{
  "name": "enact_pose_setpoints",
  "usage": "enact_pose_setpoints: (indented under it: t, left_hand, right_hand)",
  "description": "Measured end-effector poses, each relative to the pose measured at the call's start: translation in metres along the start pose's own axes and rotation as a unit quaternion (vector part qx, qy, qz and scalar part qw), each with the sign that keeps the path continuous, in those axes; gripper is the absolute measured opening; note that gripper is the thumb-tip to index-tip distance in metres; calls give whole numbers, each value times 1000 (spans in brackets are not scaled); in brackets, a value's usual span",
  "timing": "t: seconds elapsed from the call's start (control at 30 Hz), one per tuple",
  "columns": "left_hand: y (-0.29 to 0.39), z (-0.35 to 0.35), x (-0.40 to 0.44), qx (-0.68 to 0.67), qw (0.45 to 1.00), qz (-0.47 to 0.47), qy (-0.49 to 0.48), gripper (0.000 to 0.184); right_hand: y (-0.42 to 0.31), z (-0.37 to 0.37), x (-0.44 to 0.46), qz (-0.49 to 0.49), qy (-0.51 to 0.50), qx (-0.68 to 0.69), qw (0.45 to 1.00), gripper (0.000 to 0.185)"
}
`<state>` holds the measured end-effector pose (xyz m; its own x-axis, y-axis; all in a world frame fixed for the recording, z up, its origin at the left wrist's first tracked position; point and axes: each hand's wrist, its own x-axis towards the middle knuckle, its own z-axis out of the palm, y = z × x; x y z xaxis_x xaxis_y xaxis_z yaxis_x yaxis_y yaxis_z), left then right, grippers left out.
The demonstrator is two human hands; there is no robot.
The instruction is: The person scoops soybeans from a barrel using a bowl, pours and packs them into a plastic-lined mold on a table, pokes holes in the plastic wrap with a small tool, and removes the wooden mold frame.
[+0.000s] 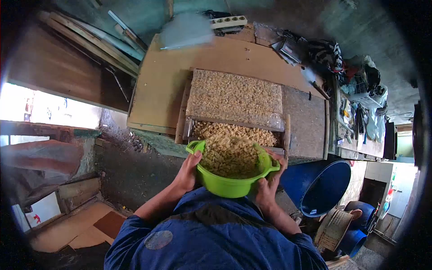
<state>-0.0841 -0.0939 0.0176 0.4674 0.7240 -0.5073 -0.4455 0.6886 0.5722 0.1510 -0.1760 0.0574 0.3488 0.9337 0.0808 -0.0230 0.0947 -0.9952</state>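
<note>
Close to my body, a lime-green two-handled bowl (228, 186) is tilted toward the table. Pale, lumpy pieces (231, 157), perhaps puffed grain, lie inside and look blurred at its far lip. My left hand (187, 172) is closed on the left handle. On the right handle, my right hand (271, 181) grips with the thumb at the bowl's side. Just beyond the bowl sits a shallow wooden frame (287, 137) holding similar loose pieces (216, 130) in its near strip. A packed slab (234, 96) under clear plastic fills its far part.
The frame rests on a tan board-topped table (166, 81). A clear plastic sheet (186, 31) and a strip with holes (228, 21) lie at the back. To the right are a grey board (306, 117) and a large blue barrel (326, 189). Cluttered shelves stand farther right.
</note>
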Motion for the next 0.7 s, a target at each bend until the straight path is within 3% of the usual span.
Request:
enact_pose_setpoints:
  t: [0.07, 0.2, 0.33, 0.4, 0.47, 0.53, 0.6, 0.63, 0.7]
  left_hand:
    - [-6, 13, 6, -32, 997, -69, 2, 64]
    - [-25, 20, 21, 64, 997, -47, -16, 65]
    - [-11, 38, -4, 45, 996, -72, 3, 62]
    - [12, 56, -24, -89, 983, -160, 10, 65]
    - [16, 42, -31, -97, 985, -138, -23, 62]
    - [16, 26, -34, -204, 964, -154, -68, 59]
    - [5, -7, -42, -194, 969, -147, -32, 60]
    - [-19, -41, -41, -7, 995, 60, -78, 60]
    - [-2, -48, -52, 171, 943, 236, -162, 62]
  right_hand:
    - [-7, -10, -2, 35, 38, 24, 998, 77]
    - [2, -35, -10, 10, 48, 4, 999, 82]
    - [7, -37, -20, 9, 46, 3, 999, 95]
    - [4, -27, -21, 17, 44, 45, 998, 100]
    - [12, -21, -21, 12, 0, 70, 997, 104]
    - [15, -13, -17, 6, -23, 89, 996, 107]
    - [16, -5, -12, -38, -79, 73, 993, 109]
    - [20, -1, -10, -50, -94, 70, 992, 108]
    - [20, 7, -4, -29, -115, 91, 989, 106]
